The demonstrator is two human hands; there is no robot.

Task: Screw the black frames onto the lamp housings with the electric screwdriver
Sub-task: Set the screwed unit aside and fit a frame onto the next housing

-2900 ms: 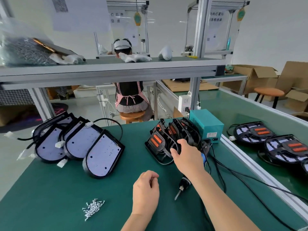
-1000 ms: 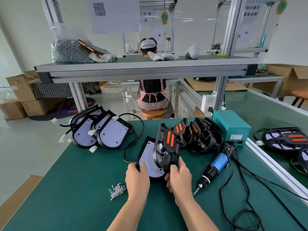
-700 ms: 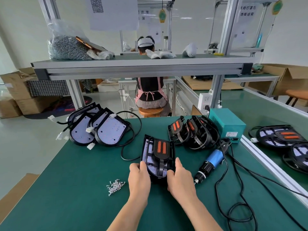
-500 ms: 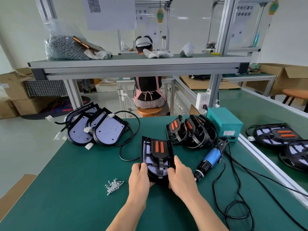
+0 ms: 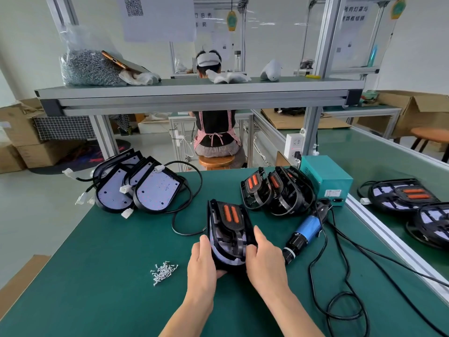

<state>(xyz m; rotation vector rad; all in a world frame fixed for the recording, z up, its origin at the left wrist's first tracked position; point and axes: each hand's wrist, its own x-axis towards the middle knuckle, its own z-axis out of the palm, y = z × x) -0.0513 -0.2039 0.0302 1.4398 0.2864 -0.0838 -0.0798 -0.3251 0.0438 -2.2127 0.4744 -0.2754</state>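
Note:
A black frame with two orange bars (image 5: 230, 221) lies on a lamp housing (image 5: 218, 249) in the middle of the green bench. My left hand (image 5: 202, 261) grips the housing's rounded near-left edge. My right hand (image 5: 264, 259) holds its right side, thumb up along the frame's edge. The electric screwdriver (image 5: 303, 233), blue-bodied with a black tip, lies on the bench just right of my right hand. A small pile of screws (image 5: 163, 271) lies left of my left hand. Several bare lamp housings (image 5: 143, 188) lean at the back left. A stack of black frames (image 5: 274, 190) stands at the back right.
A teal power box (image 5: 325, 180) stands behind the screwdriver, its black cables (image 5: 340, 300) looping over the bench's right side. Finished lamps (image 5: 403, 194) lie on the neighbouring bench to the right. A shelf (image 5: 194, 93) overhangs the back. A person sits beyond it, back turned.
My right hand took a frame from the stack and both hands lowered it onto a housing in the middle. Since half a second ago the hands have barely shifted.

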